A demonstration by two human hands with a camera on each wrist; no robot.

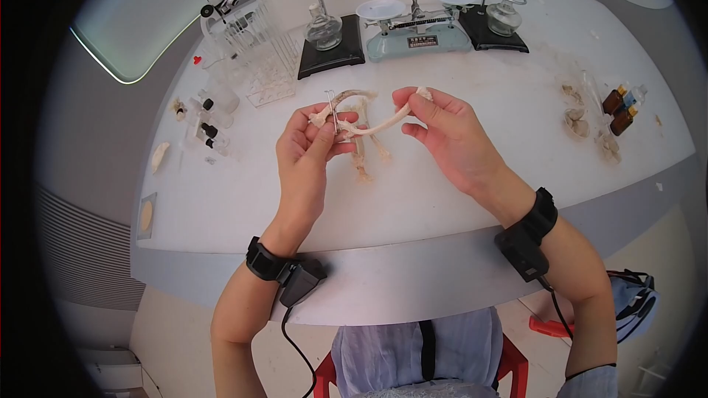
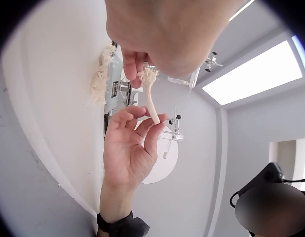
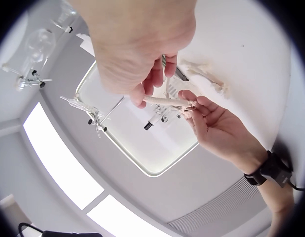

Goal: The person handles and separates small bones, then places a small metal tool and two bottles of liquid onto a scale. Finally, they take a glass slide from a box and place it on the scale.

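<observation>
My left hand [image 1: 306, 155] pinches the frayed end of a pale, curved strand [image 1: 383, 124], along with a thin metal piece [image 1: 331, 107]. Thumb and fingers of my right hand [image 1: 457, 140] grip the strand's other end, so it bows between the hands. In the left wrist view the strand [image 2: 150, 98] has a bushy end at the left hand [image 2: 167, 34]. The right wrist view shows it [image 3: 167, 101] running to the left hand [image 3: 221, 129]. More pale frayed pieces [image 1: 361, 166] lie on the table beyond the left hand.
A blue balance [image 1: 420, 43] stands at the back between two black stand bases, with glass flasks. Behind the left hand is a glass tube rack [image 1: 269, 66]; small bottles [image 1: 210, 130] are at the left. Brown bottles [image 1: 623, 119] and pale clumps [image 1: 577, 124] sit at the right.
</observation>
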